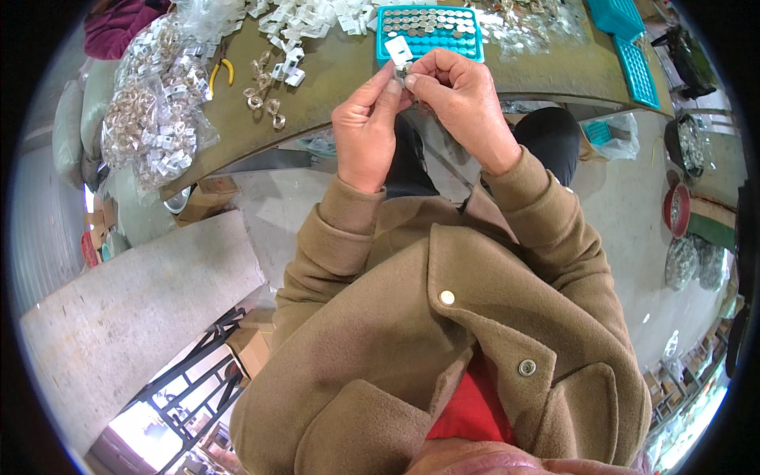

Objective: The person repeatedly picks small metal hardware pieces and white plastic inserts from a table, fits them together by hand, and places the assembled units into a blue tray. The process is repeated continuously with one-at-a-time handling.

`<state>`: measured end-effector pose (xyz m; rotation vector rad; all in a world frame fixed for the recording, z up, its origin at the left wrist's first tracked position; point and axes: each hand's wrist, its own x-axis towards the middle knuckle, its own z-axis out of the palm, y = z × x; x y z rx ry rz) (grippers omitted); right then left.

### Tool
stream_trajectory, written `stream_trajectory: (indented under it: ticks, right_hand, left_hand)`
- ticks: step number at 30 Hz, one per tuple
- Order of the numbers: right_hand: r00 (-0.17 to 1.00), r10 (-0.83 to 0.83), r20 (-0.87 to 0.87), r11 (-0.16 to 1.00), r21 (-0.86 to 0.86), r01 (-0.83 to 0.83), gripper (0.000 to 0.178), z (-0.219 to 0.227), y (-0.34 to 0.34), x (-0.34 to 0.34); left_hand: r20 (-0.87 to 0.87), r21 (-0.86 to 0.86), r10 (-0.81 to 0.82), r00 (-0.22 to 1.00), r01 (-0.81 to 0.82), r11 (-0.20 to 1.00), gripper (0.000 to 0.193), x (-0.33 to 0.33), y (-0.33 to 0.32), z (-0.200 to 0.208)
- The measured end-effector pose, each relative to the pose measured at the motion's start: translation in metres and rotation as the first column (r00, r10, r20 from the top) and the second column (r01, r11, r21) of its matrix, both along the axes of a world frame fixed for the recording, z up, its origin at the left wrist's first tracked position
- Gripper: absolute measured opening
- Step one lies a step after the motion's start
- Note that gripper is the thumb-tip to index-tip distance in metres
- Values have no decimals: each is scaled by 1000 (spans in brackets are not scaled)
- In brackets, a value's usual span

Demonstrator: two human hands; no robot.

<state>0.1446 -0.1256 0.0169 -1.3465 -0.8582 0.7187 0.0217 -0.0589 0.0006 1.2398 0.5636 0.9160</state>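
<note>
Head view: left hand (366, 127) and right hand (463, 99) both pinching one white-carded piece (397, 50) at near edge of teal tray (478, 47).

Pliers (230, 72) left of the tray (455, 58)

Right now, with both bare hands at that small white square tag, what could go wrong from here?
The small white square tag sits at the fingertips of the left hand and right hand, near the front edge of the olive table; a slip might drop it.
Both hands are close to the teal rectangular plastic tray; a bump could jostle its round silvery discs.
Small, clear, shiny pieces near that edge might get brushed off.
</note>
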Motion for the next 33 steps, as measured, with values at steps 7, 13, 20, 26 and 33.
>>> stream_trajectory:
  ticks: [7, 13, 20, 26, 33]
  right_hand:
    - [998, 52, 24, 998, -31, -51, 11, -1, -5, 1]
    - [974, 196, -113, 980, -11, -198, 21, 11, -13, 4]
    - [970, 109, -218, 991, 105, -87, 15, 4, -8, -3]
    - [984, 91, -152, 984, 165, -66, 9, -5, -9, -14]
    - [988, -36, 151, 999, 41, 30, 13, -9, -5, -11]
  left_hand:
    - [-209, -121, -91, 974, 67, 990, 34, -9, 6, 17]
    - [-198, -264, -45, 979, -9, 965, 24, -11, 8, 21]
    - [-82, -446, -39, 996, -2, 895, 20, -16, 10, 26]
    - [169, -661, -53, 984, 153, 734, 18, -17, 15, 21]
    - [258, -850, 19, 966, 218, 479, 21, -18, 23, 11]
